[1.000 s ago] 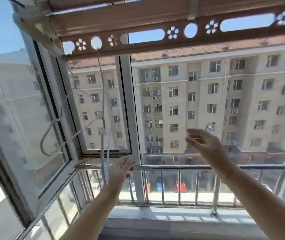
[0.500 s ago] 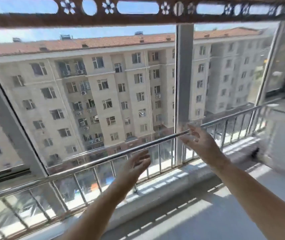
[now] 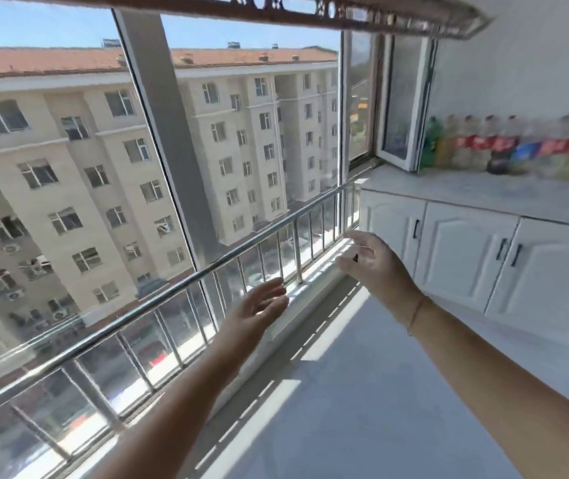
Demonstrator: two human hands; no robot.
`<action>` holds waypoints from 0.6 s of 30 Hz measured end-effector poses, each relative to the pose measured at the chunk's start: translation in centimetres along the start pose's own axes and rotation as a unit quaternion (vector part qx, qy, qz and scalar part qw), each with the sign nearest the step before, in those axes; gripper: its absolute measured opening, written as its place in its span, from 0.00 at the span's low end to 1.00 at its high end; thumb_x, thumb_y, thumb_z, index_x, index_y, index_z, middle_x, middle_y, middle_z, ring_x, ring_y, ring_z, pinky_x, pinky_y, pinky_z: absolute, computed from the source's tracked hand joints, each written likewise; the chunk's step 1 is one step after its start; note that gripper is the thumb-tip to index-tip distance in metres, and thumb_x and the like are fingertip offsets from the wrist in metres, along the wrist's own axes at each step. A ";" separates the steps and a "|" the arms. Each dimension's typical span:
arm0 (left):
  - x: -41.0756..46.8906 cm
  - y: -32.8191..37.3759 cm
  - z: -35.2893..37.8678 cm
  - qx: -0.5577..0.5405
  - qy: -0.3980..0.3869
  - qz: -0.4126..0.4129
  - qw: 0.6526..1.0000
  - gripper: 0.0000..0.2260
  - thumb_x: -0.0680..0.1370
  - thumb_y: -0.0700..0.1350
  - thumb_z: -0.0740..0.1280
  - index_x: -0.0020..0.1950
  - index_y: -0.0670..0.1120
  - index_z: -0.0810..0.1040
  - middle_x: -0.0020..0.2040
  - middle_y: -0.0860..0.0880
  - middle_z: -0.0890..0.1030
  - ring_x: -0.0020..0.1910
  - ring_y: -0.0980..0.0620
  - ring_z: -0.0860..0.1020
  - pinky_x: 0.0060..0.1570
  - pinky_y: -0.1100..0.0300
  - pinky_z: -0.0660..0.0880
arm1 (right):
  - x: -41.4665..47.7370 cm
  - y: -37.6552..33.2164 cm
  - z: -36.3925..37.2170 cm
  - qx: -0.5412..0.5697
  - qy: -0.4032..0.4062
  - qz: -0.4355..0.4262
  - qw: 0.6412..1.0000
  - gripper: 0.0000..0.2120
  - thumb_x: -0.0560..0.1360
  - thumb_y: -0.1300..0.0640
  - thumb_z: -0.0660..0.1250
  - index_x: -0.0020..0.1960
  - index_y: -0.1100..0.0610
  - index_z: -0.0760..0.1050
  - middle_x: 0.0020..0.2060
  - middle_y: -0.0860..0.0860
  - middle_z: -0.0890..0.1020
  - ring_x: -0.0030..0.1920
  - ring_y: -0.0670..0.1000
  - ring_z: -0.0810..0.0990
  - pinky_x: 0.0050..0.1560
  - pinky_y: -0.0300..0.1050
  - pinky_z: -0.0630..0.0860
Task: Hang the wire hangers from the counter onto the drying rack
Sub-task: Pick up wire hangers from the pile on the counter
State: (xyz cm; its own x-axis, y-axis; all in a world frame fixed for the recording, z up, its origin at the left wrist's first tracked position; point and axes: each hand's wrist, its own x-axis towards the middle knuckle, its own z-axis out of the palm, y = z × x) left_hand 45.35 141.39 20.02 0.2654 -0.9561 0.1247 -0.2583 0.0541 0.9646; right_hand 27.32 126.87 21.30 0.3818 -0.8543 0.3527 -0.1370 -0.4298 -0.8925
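The brown drying rack point(image 3: 345, 13), a bar pierced with flower-shaped holes, runs along the top of the view under the ceiling. The white counter point(image 3: 466, 195) stands at the right above white cabinets. No wire hanger shows on it or on the rack in this frame. My left hand point(image 3: 258, 307) is held out, fingers apart and empty, in front of the steel window railing. Further right and a little higher, my right hand point(image 3: 372, 262) is open and empty too, in front of the cabinet's left end.
A row of coloured drink bottles point(image 3: 504, 146) lines the back of the counter by the wall. An open window sash point(image 3: 400, 105) juts inward over the counter's left end. A steel railing point(image 3: 172, 288) runs along the glass. Pale floor point(image 3: 345, 392) stretches below my arms.
The view has swung from the left window, where white wire hangers hung on the rack, to the right, bringing the counter and bottles in. Both hands stay open and empty.
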 end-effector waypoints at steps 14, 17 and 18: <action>24.7 -0.9 13.3 -0.034 -0.153 0.044 0.987 0.15 0.77 0.43 0.66 0.63 0.47 0.75 0.56 0.53 0.81 0.51 0.68 0.79 0.47 0.75 0.73 | 11.5 11.9 -14.2 -0.033 0.178 0.091 0.979 0.21 0.72 0.53 0.70 0.62 0.47 0.68 0.65 0.48 0.71 0.64 0.48 0.70 0.54 0.38 0.66; 29.8 -0.5 16.2 -0.032 -0.186 0.045 0.981 0.15 0.76 0.47 0.67 0.63 0.51 0.76 0.58 0.57 0.80 0.53 0.67 0.78 0.54 0.71 0.72 | 13.8 14.1 -17.2 -0.046 0.221 0.107 0.968 0.22 0.72 0.53 0.69 0.64 0.49 0.68 0.64 0.47 0.71 0.63 0.46 0.71 0.54 0.37 0.67; 31.5 -0.5 17.2 -0.031 -0.197 0.044 0.979 0.15 0.76 0.48 0.67 0.63 0.52 0.76 0.58 0.57 0.80 0.55 0.65 0.78 0.57 0.68 0.72 | 14.6 14.8 -18.3 -0.050 0.234 0.111 0.965 0.22 0.72 0.54 0.69 0.65 0.51 0.68 0.64 0.47 0.71 0.62 0.46 0.71 0.55 0.38 0.66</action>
State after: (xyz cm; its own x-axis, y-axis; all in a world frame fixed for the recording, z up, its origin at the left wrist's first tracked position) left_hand 37.88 106.28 19.45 -0.1372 -0.9832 0.1206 -0.2041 0.1472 0.9678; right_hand 14.13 102.71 18.32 -0.1189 -0.9566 0.2662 -0.2644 -0.2279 -0.9371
